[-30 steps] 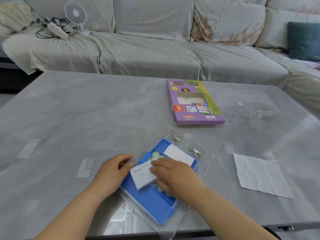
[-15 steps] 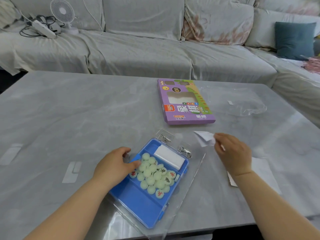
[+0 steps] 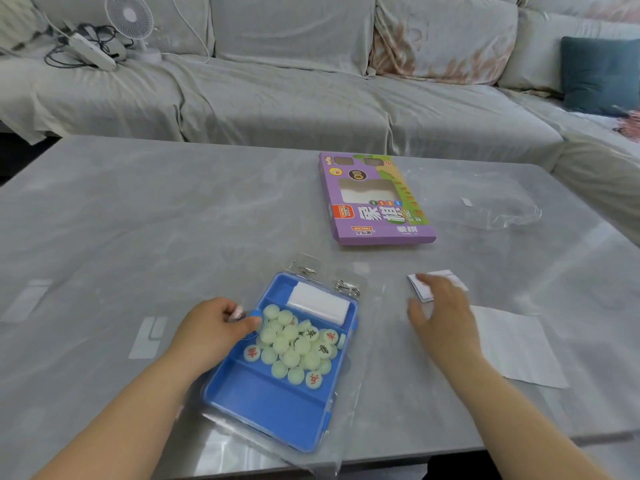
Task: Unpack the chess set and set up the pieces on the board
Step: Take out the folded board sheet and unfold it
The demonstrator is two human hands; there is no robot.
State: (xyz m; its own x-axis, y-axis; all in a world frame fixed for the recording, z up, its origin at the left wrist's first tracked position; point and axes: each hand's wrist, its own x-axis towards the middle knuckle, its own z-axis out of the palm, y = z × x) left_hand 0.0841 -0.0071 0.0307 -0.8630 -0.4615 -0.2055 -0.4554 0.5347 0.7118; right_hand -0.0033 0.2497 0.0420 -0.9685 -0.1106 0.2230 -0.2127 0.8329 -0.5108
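— What sort of room is it?
— A grey marbled table [image 3: 173, 220] stands before a pale covered sofa [image 3: 277, 98]. A small fan [image 3: 130, 15] and a power strip [image 3: 91, 51] lie on the sofa's left end, and a teal cushion [image 3: 599, 74] is at its right.
— And the chess set?
— It is near the table's front edge. A blue tray [image 3: 270, 403] lies on clear plastic, its middle compartment heaped with pale round pieces [image 3: 294, 348]. The purple box [image 3: 374, 202] lies farther back, and a white sheet [image 3: 519, 344] is off to the right.
— The person's hands?
— The left hand [image 3: 211, 330] grips the tray's left rim, fingers curled. The right hand [image 3: 440, 317] is spread loosely over a folded paper slip [image 3: 420, 289]; blur hides whether they touch.
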